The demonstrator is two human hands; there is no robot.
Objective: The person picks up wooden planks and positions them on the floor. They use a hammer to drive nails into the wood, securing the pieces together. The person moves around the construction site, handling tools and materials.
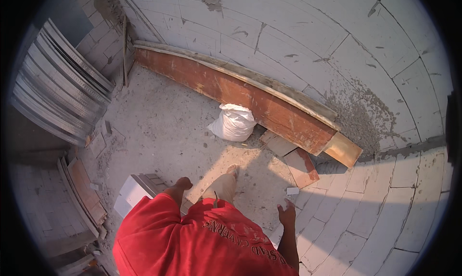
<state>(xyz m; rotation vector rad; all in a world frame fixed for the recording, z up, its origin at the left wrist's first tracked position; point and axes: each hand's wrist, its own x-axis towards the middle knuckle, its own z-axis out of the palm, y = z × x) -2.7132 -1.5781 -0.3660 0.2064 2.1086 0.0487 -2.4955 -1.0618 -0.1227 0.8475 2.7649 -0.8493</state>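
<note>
My left hand is beside a stack of pale blocks to the left of my body. Its back faces up, the fingers are turned under, and I cannot make out whether they hold anything. On my right, my right hand is raised with thumb and fingers apart and nothing in it. A small white block piece lies just beyond that hand, near the block wall. My red shirt hides part of the floor and the lower part of the block stack.
A white sack stands on the dusty floor against a long reddish-brown board leaning along the far wall. Board pieces lie at its right end. Corrugated metal sheets are at the left, with stacked boards nearer.
</note>
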